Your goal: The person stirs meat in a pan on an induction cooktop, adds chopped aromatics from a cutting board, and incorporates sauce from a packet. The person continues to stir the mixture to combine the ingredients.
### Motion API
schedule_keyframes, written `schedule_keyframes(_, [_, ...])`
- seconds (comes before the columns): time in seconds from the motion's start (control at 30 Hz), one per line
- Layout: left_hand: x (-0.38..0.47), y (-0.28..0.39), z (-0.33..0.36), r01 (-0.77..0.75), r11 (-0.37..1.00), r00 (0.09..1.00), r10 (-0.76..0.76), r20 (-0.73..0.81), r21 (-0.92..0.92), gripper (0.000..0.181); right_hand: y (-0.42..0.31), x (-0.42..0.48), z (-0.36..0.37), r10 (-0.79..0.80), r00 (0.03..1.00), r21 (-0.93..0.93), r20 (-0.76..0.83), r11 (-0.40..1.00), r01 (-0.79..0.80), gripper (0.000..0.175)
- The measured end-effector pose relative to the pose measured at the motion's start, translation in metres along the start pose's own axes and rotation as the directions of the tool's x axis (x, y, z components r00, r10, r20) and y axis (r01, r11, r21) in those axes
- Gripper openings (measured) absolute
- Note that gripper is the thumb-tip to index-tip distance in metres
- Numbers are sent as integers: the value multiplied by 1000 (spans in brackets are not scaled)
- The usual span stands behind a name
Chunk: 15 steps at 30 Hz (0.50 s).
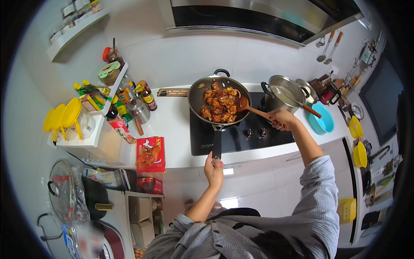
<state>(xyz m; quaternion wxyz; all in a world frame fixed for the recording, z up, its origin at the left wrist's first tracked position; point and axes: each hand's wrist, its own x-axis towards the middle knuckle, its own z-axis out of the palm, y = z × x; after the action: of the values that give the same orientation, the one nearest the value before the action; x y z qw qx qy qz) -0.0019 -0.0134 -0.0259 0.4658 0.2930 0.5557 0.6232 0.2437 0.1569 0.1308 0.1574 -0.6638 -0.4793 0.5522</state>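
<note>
My left hand (214, 171) grips the black handle of a deep frying pan (197, 100), which sits over the left part of a black glass gas hob (207, 140). Browned, sauce-coated chunks of food, likely chicken (223, 102), fill the middle of the pan. In my right hand (282, 119) is a wooden spatula (257, 111). Its broad head rests inside the pan against the right edge of the food. Just beyond my right hand stands a steel pot (284, 92) with a wooden-handled utensil (311, 110) lying across it.
A turquoise basin (321, 119) stands right of the pot. On the left are a red food packet (150, 154), a steel jug (138, 110), a sauce bottle (149, 98) and yellow-lidded containers (71, 113). A range hood (239, 19) overhangs the back. Eggs (139, 252) lie low on the left.
</note>
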Motion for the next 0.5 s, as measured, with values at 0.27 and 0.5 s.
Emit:
schedule_keyframes(0.27, [1, 3, 2, 33, 996, 999, -34, -16, -87, 40, 54, 62, 69, -234, 926, 551, 298, 834, 34, 37])
schedule_keyframes(0.5, [-13, 16, 3, 139, 985, 989, -143, -25, -104, 38, 32, 9, 96, -375, 924, 167, 80, 919, 358, 46])
